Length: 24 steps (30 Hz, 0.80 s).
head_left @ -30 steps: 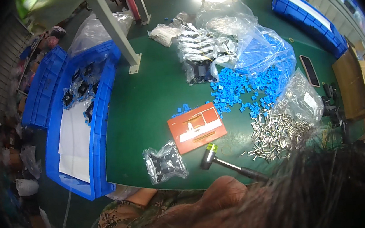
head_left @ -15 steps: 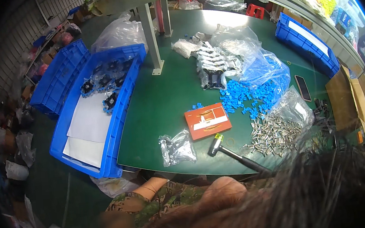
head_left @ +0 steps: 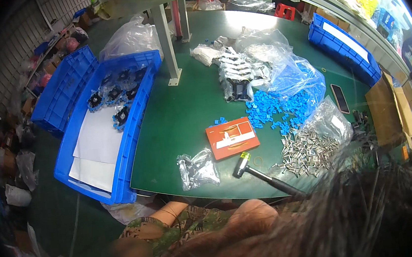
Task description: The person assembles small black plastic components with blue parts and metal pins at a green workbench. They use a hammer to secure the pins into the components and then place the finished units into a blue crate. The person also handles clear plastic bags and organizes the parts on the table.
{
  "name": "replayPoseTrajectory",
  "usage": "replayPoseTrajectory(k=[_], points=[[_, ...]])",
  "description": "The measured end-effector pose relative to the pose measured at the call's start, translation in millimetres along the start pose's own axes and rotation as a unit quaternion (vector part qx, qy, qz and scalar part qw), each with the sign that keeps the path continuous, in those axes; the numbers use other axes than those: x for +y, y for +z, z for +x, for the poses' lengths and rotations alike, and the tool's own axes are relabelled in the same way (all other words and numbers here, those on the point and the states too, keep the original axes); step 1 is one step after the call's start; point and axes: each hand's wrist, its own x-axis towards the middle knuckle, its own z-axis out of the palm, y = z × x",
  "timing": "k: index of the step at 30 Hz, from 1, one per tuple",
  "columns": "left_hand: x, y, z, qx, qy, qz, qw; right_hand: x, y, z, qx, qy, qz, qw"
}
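Note:
Neither of my hands shows. A bare stretch of my left forearm (head_left: pixel 170 212) lies below the table's front edge, and its hand is hidden there. Along that edge rests a hammer (head_left: pixel 269 180) with a yellow-tipped head and a dark handle, its end partly behind hair. Left of it are a clear plastic bag of parts (head_left: pixel 198 169) and a red box (head_left: pixel 233 139) with a white strip. A heap of metal pins (head_left: pixel 304 154) lies to the right, with many small blue plastic pieces (head_left: pixel 276 108) behind it. Black parts in clear wrapping (head_left: pixel 237 78) are stacked farther back.
At the left stands a blue crate (head_left: pixel 127 173) with white sheets and several black-and-blue parts; another blue crate (head_left: pixel 65 92) is beside it. A metal post (head_left: pixel 166 45) rises from the green table. A phone (head_left: pixel 340 98), a cardboard box (head_left: pixel 384 111) and a blue bin (head_left: pixel 344 48) sit right.
The whole view has shifted slightly, so things appear a little farther left. Nothing on the table has visibly moved.

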Motion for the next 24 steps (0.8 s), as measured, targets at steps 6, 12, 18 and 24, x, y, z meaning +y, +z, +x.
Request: replayPoseTrajectory(k=[6,12,18,24], points=[[-2.4,2.3,-13.4,0.019,-0.025,-0.006,0.999,2.1,-0.2,-11.0,-0.016,-0.011,-0.024,1.0],[-5.9,-0.1,14.3,0.03,-0.018,-0.002,0.999,6.6,-0.2,-8.6,-0.03,-0.013,-0.035,0.999],[-9.1,4.8,17.5,0.028,-0.039,-0.006,0.999,3.9,0.5,-12.8,-0.052,-0.019,-0.054,0.997],[-21.0,19.9,26.3,0.012,-0.061,-0.009,0.998,-12.0,-6.7,-2.6,-0.07,-0.055,-0.059,0.994]])
